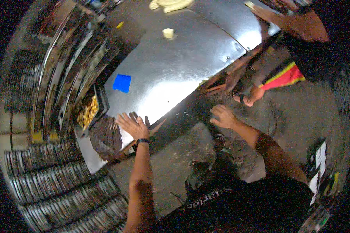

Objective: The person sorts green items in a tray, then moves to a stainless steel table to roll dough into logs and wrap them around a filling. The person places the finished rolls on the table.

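Note:
My left hand (132,126) is over the near left edge of the metal-topped table (175,58), palm down with its fingers spread and nothing in it. Whether it touches the surface I cannot tell. Beside it lies a dark brown patch (105,134), too unclear to name. A flat blue square piece (122,83) rests on the table beyond this hand. My right hand (223,116) hangs in the air off the table's near edge, loosely bent and holding nothing visible. Farther up the table sit a small pale dough piece (168,33) and a larger dough mass (171,4).
A dark tray (102,101) holds yellowish-brown pieces (88,112) at the left. Stacked trays or racks (58,171) fill the lower left, with long curved-looking boards (72,66) above. At the upper right, another person's arm (278,23) reaches over the table; a foot (247,99) shows below.

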The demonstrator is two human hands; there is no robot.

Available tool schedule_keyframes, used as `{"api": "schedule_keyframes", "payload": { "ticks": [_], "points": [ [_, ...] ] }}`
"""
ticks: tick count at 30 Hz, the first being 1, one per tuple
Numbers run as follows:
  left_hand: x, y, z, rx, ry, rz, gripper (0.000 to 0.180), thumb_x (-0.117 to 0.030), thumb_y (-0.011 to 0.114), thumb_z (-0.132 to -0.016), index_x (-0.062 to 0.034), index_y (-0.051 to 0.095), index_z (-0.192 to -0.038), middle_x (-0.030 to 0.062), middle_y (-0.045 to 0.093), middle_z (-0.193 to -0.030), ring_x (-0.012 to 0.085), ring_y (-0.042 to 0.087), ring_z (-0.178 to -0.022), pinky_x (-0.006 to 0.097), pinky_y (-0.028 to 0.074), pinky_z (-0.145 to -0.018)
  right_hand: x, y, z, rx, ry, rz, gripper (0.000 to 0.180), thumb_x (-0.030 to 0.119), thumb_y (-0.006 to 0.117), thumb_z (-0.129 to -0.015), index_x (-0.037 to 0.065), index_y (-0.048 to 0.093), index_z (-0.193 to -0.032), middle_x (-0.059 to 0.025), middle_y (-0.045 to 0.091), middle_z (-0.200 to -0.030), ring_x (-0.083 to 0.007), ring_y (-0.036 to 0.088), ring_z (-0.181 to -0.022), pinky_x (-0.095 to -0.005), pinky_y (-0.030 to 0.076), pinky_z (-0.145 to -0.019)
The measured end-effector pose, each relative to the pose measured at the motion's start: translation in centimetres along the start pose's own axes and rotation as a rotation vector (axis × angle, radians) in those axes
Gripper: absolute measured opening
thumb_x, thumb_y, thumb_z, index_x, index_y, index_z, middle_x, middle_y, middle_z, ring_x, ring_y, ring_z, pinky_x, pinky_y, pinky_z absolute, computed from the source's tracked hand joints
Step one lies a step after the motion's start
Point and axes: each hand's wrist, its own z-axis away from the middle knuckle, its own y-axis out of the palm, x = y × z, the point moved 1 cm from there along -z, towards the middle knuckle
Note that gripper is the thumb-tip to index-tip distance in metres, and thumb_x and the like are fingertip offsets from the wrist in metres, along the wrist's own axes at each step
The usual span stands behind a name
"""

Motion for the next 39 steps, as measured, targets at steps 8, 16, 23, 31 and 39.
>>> {"api": "schedule_keyframes", "payload": {
  "ticks": [8, 16, 23, 31, 39],
  "points": [
    [-7.0, -0.9, -4.9, -0.216, -0.139, 0.371, 0.077, -0.04, 0.047, -0.085, 0.0064, 0.018, -0.14, 0.0273, 0.009, -0.148, 0.0429, 0.004, -0.138, 0.052, 0.004, -0.111, 2.8, -16.9, -12.9, -1.063, -0.213, 0.396, 0.069, 0.031, 0.061, -0.082, 0.005, 0.032, -0.138, -0.0207, 0.021, -0.147, -0.0402, 0.017, -0.136, -0.0488, 0.017, -0.11],
    [-7.5, 0.7, -1.7, 0.043, -0.232, 0.098, 0.081, -0.052, 0.038, -0.086, 0.0056, 0.019, -0.14, 0.0251, 0.008, -0.149, 0.0435, 0.0, -0.138, 0.06, -0.003, -0.106, 3.9, -16.5, -14.8, -0.894, -0.014, 0.372, 0.071, 0.032, 0.064, -0.079, -0.003, 0.035, -0.134, -0.0307, 0.022, -0.142, -0.0465, 0.019, -0.132, -0.0519, 0.017, -0.108],
    [-8.4, 2.6, 3.0, -0.057, -0.318, -0.027, 0.075, -0.054, 0.035, -0.087, 0.0051, 0.034, -0.135, 0.0213, 0.015, -0.149, 0.0397, 0.002, -0.139, 0.061, -0.007, -0.105, 3.5, -16.8, -15.1, -0.916, -0.089, 0.44, 0.065, 0.035, 0.061, -0.081, -0.003, 0.041, -0.13, -0.0281, 0.03, -0.139, -0.0448, 0.025, -0.129, -0.0525, 0.02, -0.106],
    [-10.4, 1.4, 17.1, 0.666, -0.383, 0.031, 0.078, -0.051, 0.045, -0.086, 0.0029, 0.026, -0.139, 0.0238, 0.009, -0.149, 0.0426, -0.003, -0.138, 0.062, -0.001, -0.106, 2.9, -16.3, -14.9, -0.916, -0.158, 0.467, 0.06, 0.035, 0.062, -0.082, -0.003, 0.046, -0.125, -0.03, 0.036, -0.133, -0.0435, 0.031, -0.126, -0.0513, 0.025, -0.104],
    [-2.6, -4.8, 9.1, 0.202, -0.264, -0.011, 0.078, -0.048, 0.047, -0.085, -0.0011, 0.021, -0.142, 0.0252, 0.005, -0.149, 0.0445, -0.004, -0.137, 0.061, 0.0, -0.106, 2.1, -15.6, -14.9, -0.963, -0.094, 0.431, 0.064, 0.039, 0.058, -0.084, -0.002, 0.041, -0.13, -0.0258, 0.035, -0.137, -0.0412, 0.031, -0.128, -0.0485, 0.025, -0.105]
  ]
}}
